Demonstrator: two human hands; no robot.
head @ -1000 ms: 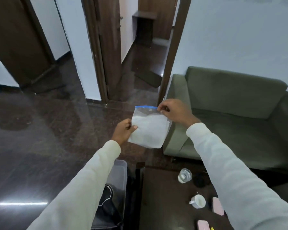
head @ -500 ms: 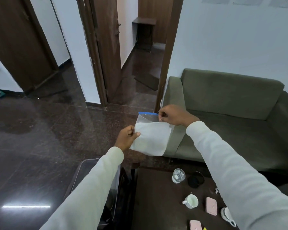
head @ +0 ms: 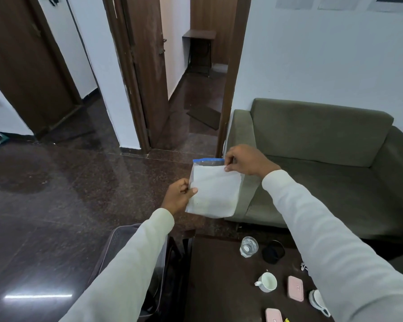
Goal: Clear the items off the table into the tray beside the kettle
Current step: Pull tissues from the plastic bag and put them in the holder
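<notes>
I hold a clear zip bag [head: 213, 191] with a blue seal strip and a white sheet inside, up in front of me above the floor. My left hand [head: 178, 196] pinches its left edge. My right hand [head: 244, 160] pinches its top right corner at the seal. Below, on the dark table [head: 214, 280], stand a glass of water [head: 248, 247], a black round object [head: 273, 252], a white cup [head: 267, 281], two pink cases [head: 295, 288] [head: 273, 315] and a second white cup [head: 318, 302] partly behind my right sleeve. No kettle is in view.
A clear plastic bin [head: 158, 270] with a grey rim stands on the floor left of the table, mostly hidden by my left sleeve. A green sofa [head: 323, 159] sits behind the table. An open doorway [head: 196, 89] lies ahead across the dark glossy floor.
The view tipped down and shifted, so more of the table and another cup show. Both hands keep the bag; my right hand slid slightly along the seal.
</notes>
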